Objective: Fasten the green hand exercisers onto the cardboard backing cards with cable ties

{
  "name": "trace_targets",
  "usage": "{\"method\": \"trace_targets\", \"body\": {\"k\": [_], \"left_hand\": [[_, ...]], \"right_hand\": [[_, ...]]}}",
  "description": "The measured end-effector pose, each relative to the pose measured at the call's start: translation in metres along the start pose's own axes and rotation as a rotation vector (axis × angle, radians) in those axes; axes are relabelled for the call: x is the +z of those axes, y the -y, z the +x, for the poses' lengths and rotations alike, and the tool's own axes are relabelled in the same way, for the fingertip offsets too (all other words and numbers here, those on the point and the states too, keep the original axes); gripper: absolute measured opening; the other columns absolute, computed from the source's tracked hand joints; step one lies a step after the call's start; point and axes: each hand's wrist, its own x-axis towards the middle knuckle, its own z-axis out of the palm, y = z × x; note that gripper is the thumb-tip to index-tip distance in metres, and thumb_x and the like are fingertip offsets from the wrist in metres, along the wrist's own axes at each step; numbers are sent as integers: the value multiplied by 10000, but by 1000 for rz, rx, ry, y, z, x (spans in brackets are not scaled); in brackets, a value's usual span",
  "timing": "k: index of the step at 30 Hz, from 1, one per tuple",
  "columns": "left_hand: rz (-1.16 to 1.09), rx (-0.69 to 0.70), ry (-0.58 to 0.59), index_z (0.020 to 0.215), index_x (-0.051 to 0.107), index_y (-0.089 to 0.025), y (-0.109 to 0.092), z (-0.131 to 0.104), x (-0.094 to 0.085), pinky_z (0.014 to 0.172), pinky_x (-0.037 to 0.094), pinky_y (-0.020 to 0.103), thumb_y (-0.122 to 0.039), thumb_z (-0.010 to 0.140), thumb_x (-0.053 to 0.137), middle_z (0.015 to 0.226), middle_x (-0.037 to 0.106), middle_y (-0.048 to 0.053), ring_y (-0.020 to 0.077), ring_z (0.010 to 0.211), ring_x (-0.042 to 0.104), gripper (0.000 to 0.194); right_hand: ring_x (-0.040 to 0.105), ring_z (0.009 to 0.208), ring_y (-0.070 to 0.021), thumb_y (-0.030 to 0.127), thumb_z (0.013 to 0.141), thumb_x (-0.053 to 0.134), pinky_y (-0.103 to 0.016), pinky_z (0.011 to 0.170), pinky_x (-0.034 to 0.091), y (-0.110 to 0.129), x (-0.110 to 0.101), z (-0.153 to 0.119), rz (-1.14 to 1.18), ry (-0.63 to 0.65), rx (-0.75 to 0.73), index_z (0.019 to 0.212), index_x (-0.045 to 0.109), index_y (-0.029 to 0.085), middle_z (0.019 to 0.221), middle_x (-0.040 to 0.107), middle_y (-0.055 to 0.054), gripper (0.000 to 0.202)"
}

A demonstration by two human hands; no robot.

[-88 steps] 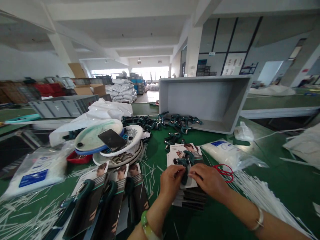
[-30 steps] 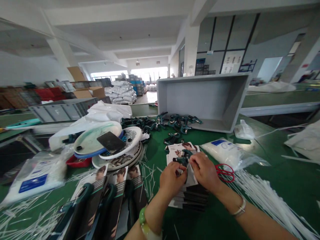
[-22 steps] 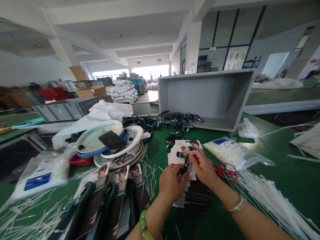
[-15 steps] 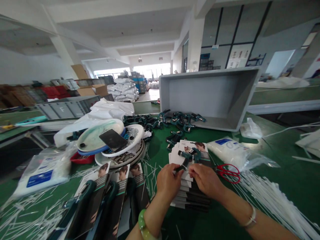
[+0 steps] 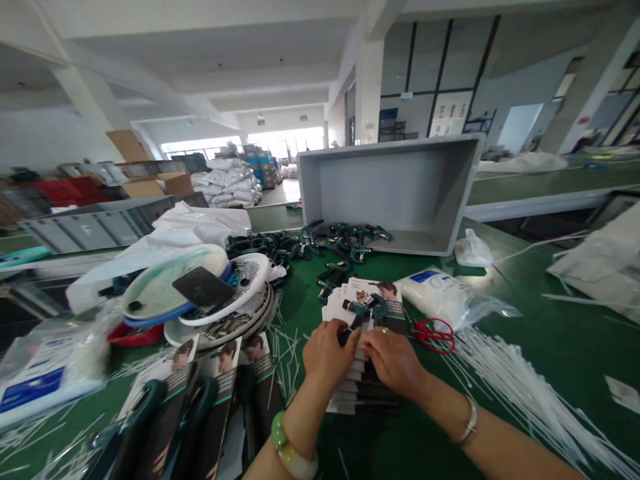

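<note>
A dark green hand tool [image 5: 376, 309] with a curved, C-shaped head and metal parts lies on the top card of a stack of printed cards [image 5: 344, 403]. Around its dark handle, the fingers of my left hand [image 5: 327, 353] are closed. My right hand [image 5: 393, 360] is pinched close beside it, over the stack; what its fingertips grip is mostly hidden, though it looks like the end of a white cable tie. To the right of the stack lie red-handled scissors [image 5: 435, 336] and a spread bundle of white cable ties [image 5: 520, 387].
Carded green tools [image 5: 195, 413] lie at front left. Beyond them are stacked round trays [image 5: 170, 277] with a phone [image 5: 203, 290] on top. More loose green tools [image 5: 280, 245] lie before a grey bin [image 5: 385, 193] on its side. A bag of cable ties [image 5: 435, 293] sits at right.
The view has turned slightly right, so everything sits further left. My right hand has drawn in close to my left, and the white tie visible between them before is now mostly covered.
</note>
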Motion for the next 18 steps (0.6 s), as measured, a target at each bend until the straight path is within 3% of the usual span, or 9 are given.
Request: {"method": "trace_targets", "body": {"k": [4, 7, 10, 12, 13, 15, 18], "left_hand": [[35, 45, -39, 924, 593, -244, 0, -1, 1, 673, 389, 272, -454, 830, 431, 923, 654, 26, 204, 871, 591, 281], [45, 52, -24, 919, 595, -251, 0, -1, 2, 681, 386, 271, -450, 838, 427, 920, 655, 23, 201, 881, 582, 272], [47, 58, -23, 930, 596, -255, 2, -1, 4, 697, 384, 268, -454, 832, 445, 927, 649, 26, 199, 906, 570, 268], [48, 68, -25, 948, 595, -256, 3, -2, 5, 707, 382, 270, -444, 824, 464, 933, 643, 29, 202, 915, 563, 261], [46, 75, -22, 960, 594, -255, 3, -2, 5, 710, 382, 272, -434, 822, 471, 940, 639, 32, 204, 914, 561, 257], [37, 86, -15, 1005, 586, -261, 2, -3, 4, 710, 384, 279, -410, 818, 481, 958, 629, 37, 208, 912, 555, 261], [25, 109, -14, 1082, 572, -303, -6, -4, 1, 740, 385, 299, -367, 821, 482, 995, 605, 40, 214, 929, 533, 283]], "right_hand": [[487, 585, -135, 167, 874, 356, -236, 568, 367, 3, 3, -2, 69, -83, 31, 779, 495, 174, 620, 540, -14, 168], [505, 595, -137, 179, 868, 372, -238, 573, 383, 3, -1, -2, 112, -30, 80, 758, 492, 183, 627, 552, -12, 163], [555, 661, -137, 232, 879, 377, -236, 618, 415, -15, -19, -4, 153, 27, 236, 781, 516, 190, 703, 602, -18, 176], [581, 722, -149, 235, 880, 366, -251, 655, 425, -38, -37, -10, 34, 26, 372, 840, 542, 185, 777, 630, -37, 187], [586, 739, -166, 214, 864, 381, -269, 664, 424, -50, -45, -14, -92, 90, 408, 860, 555, 174, 790, 634, -55, 179], [596, 753, -209, 124, 795, 436, -294, 629, 416, -71, -58, -23, -349, 348, 403, 876, 584, 158, 787, 637, -86, 172], [597, 821, -260, 13, 694, 483, -282, 556, 397, -82, -60, -33, -570, 606, 290, 1063, 563, 168, 873, 638, -119, 408]]}}
